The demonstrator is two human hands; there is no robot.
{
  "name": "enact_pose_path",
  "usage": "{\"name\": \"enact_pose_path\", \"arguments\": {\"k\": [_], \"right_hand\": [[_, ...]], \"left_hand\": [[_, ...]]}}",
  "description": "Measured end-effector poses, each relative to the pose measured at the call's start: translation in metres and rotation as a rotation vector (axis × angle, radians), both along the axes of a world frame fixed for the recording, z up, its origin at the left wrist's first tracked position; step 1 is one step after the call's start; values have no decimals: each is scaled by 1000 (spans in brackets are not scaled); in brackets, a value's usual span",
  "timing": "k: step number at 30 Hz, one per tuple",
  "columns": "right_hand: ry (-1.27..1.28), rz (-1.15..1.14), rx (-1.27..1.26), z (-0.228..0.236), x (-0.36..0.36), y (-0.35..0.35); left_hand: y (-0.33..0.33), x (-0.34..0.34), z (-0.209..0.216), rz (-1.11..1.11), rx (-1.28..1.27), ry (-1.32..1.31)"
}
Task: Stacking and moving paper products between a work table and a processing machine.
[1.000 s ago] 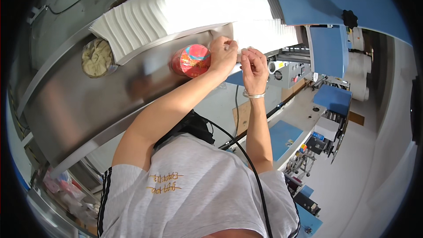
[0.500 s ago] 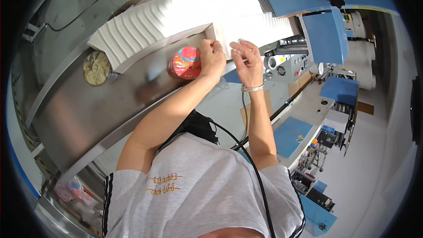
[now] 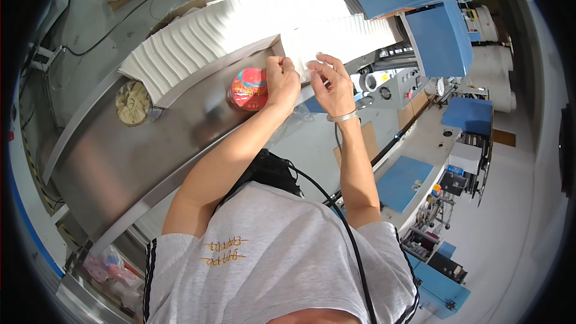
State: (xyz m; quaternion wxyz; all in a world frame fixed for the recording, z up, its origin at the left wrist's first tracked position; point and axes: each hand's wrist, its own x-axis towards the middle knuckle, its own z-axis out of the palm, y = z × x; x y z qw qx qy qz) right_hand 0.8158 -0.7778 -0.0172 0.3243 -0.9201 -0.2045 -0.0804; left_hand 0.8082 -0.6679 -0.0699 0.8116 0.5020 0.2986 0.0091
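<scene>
A long row of white, wavy folded paper sheets stands on the metal table. At its right, a glaringly bright section of white paper runs toward the blue machine. My left hand is closed, fingers curled down at the near corner of the paper; whatever they pinch is hidden. To its right, my right hand, with a bangle at the wrist, has its thumb and fingers apart beside the paper's near edge. A round red container with a colourful lid sits against my left hand, partly behind it.
A crumpled beige cloth bundle lies by the left end of the paper row. The bare metal tabletop stretches to the lower left. A blue machine housing stands at the upper right, with a grey control box below it.
The view has shifted slightly. My right hand has moved a little left, and its fingers are spread somewhat differently. My left hand stays curled at the paper's corner.
</scene>
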Motion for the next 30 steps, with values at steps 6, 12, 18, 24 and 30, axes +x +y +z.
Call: {"name": "enact_pose_path", "arguments": {"k": [6,12,18,24,30], "right_hand": [[-81,-88,-192,-1,-2,10],[-216,-106,-309,-3,-5,20],[-132,-138,-256,-5,-5,14],[-147,-154,-308,-9,-6,14],[-376,-56,-333,-29,6,2]], "left_hand": [[8,1,16,-33,-18,26],[13,4,14,-150,96,-49],[36,-31,50,-76,-192,-329],[73,-59,85,-151,-732,-544],[63,-64,91,-187,-777,-645]]}}
